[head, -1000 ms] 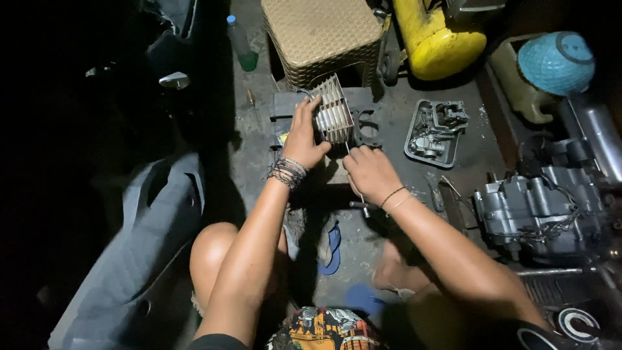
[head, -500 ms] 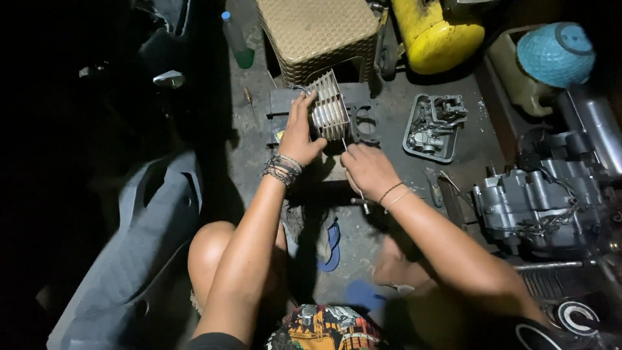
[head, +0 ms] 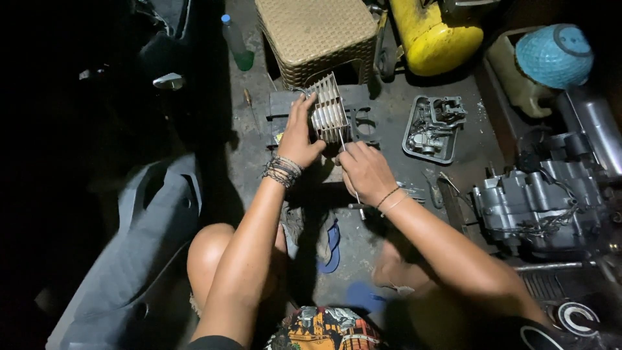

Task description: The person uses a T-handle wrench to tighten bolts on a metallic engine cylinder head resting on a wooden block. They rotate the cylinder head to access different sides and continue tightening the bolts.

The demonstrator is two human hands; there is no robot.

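We see a green bottle (head: 237, 44) at the far left, then our left hand (head: 299, 135) gripping the finned metal block (head: 329, 109) on the floor before a woven stool (head: 316, 35). Our right hand (head: 367, 172) is closed around a thin tool (head: 355, 192) touching the block. An engine (head: 534, 209) sits right.

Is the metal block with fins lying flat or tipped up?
Tipped up: the left hand holds the finned block tilted on its edge, fins showing sideways.
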